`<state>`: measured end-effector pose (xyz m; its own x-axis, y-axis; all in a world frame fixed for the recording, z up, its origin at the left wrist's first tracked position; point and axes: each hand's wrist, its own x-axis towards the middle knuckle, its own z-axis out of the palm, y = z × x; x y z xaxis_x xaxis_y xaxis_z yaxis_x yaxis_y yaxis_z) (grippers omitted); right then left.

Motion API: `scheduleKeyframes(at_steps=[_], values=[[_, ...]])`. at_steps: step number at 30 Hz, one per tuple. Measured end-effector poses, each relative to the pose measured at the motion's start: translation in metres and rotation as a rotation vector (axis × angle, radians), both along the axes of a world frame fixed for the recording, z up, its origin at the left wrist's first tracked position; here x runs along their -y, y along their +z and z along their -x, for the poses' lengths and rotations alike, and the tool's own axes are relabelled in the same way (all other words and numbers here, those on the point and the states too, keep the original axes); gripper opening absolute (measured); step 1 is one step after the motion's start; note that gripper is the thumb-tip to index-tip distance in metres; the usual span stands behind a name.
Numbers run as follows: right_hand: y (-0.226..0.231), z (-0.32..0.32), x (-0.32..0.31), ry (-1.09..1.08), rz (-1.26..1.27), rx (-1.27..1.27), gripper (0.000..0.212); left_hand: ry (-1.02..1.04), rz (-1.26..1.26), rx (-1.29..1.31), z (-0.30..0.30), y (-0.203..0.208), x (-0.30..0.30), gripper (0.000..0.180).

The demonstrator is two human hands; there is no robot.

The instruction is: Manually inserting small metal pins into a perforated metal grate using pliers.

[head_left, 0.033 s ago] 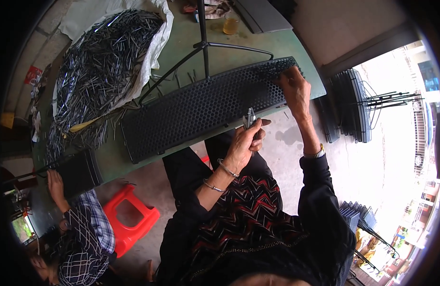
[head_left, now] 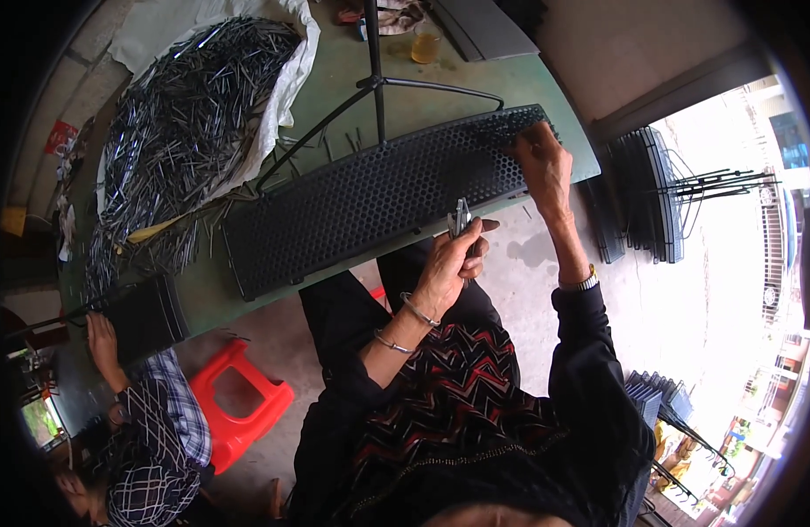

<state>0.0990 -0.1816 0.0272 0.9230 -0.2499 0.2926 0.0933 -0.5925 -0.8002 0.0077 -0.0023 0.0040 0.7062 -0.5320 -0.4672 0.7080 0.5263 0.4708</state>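
Observation:
A long black perforated metal panel (head_left: 370, 206) lies across the near edge of the green table, with a black rod frame (head_left: 378, 84) rising from its far side. My left hand (head_left: 457, 256) is closed around metal pliers (head_left: 460, 217), jaws pointing up, just off the panel's near edge. At the panel's right end, my right hand (head_left: 543, 165) bends over the mesh with fingers pinched together at its surface. Whatever those fingertips hold, if anything, is hidden behind the hand.
A white sack (head_left: 286, 83) of thin dark strips lies open on the green table (head_left: 334, 123). A glass of yellowish liquid (head_left: 425, 46) stands farther back. At left, a co-worker's hand (head_left: 102, 341) rests on another dark panel. A red stool (head_left: 220, 413) and stacked panels (head_left: 659, 193) flank me.

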Motion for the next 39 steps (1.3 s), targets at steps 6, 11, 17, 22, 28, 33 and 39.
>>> scheduleKeyframes(at_steps=[6,11,17,22,28,33,39], values=[[0.012,-0.007,0.004,0.083,0.062,-0.121,0.008,-0.009,-0.019,0.021,0.000,0.002,0.000,0.035],[0.007,-0.007,0.010,0.151,0.181,-0.138,0.008,-0.019,-0.024,0.007,-0.001,0.002,0.000,0.038],[-0.004,-0.002,-0.002,0.049,0.473,0.008,0.008,-0.035,-0.026,0.011,-0.001,0.004,-0.002,0.038],[0.000,0.003,-0.005,-0.043,0.553,-0.075,0.010,-0.040,-0.008,0.051,-0.002,0.003,-0.001,0.038],[0.007,0.033,-0.008,0.039,0.401,-0.089,0.020,-0.068,0.044,0.038,-0.002,-0.001,-0.002,0.038],[0.033,0.048,-0.011,0.573,-0.247,-0.658,0.019,-0.135,0.066,0.034,-0.002,-0.001,0.001,0.040],[0.029,0.048,-0.004,0.335,-0.168,-0.399,0.010,-0.032,0.009,0.028,-0.003,-0.003,0.004,0.035]])
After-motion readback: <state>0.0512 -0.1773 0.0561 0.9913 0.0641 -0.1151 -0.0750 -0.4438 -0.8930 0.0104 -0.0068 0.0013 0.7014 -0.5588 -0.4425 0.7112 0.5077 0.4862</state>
